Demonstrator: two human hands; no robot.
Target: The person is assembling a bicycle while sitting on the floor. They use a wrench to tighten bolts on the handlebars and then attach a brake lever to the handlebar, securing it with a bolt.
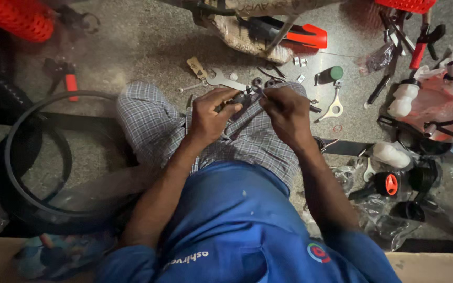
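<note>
I sit on the floor with my knees in checked cloth below the camera. My left hand (212,112) is closed around a small dark metal part (241,98) held over my lap. My right hand (288,111) pinches a thin metal piece (262,92) against that part from the right. The two hands almost touch. Just beyond them a flat silver spanner (225,80) lies on the floor, with small washers and nuts (258,82) beside it. What exactly the part is stays hidden by my fingers.
A black bicycle tyre (11,157) lies at left, with red-handled pliers (70,84) above it. Right of me are a silver bracket (334,107), a green-capped piece (335,73), black pedals with an orange reflector (390,184), plastic bags and a black wire basket (436,126).
</note>
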